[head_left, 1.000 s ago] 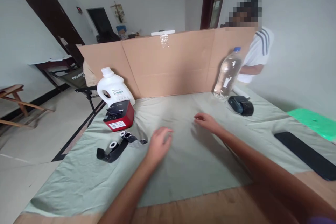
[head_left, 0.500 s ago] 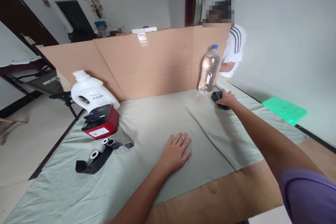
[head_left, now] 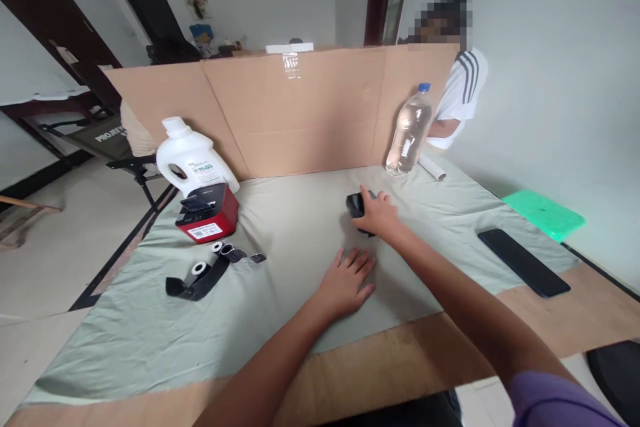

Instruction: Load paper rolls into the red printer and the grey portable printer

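Note:
My right hand is wrapped over a small black boxy object above the middle of the cloth; the hand covers much of it, so its kind does not show. Whether its underside touches the cloth I cannot tell. Nearer to me, my left hand lies flat with its fingers apart on the pale green cloth, holding nothing. To its left are a red and black box-shaped device with a label and an unrolled black ribbon with white-ended rolls.
A white jug leans behind the red device. Cardboard stands along the back, with a water bottle and a white tube at right. A black phone-like slab lies near the right edge. Behind the cardboard is a person.
My right hand has carried the black object left, from beside the water bottle to the middle of the table. My left hand stays flat. The view has shifted, showing the black slab.

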The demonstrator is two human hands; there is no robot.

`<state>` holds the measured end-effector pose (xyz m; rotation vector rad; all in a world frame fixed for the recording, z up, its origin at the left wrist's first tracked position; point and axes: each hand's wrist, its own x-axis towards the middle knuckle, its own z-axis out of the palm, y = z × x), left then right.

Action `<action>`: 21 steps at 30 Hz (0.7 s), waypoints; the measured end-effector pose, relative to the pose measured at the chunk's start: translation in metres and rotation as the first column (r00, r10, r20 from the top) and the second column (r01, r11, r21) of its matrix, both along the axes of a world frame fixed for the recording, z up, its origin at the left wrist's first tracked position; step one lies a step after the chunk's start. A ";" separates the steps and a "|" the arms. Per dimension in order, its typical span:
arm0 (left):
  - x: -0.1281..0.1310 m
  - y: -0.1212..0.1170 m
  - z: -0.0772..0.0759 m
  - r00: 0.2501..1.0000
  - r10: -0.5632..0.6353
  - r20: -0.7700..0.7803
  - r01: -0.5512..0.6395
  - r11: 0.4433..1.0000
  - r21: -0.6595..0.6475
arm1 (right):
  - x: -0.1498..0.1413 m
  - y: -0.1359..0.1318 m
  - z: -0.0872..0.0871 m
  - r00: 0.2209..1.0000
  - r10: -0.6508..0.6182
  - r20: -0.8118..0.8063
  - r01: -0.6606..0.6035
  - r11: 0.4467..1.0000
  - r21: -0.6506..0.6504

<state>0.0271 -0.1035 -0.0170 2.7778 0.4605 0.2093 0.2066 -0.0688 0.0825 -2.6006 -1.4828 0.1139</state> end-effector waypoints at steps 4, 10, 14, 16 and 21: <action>-0.006 -0.019 0.001 1.000 -0.016 0.027 0.015 0.999 0.045 | -0.070 0.006 -0.005 0.995 0.064 -0.077 -0.064 0.998 -0.004; -0.014 -0.029 0.006 0.994 -0.075 0.079 0.078 0.997 -0.030 | -0.111 0.011 -0.025 0.999 0.008 -0.054 -0.010 1.000 -0.027; -0.015 -0.026 0.009 0.991 -0.081 0.110 0.087 0.995 -0.052 | -0.107 0.005 -0.028 0.995 0.020 -0.095 -0.020 1.000 0.002; -0.015 -0.026 0.011 0.991 -0.081 0.106 0.087 0.995 -0.053 | -0.094 0.000 -0.029 0.979 0.073 -0.192 -0.067 0.997 0.039; -0.014 -0.025 0.011 0.997 -0.070 0.020 0.071 0.996 -0.062 | -0.031 -0.025 -0.058 0.903 0.192 -0.385 -0.062 0.943 0.326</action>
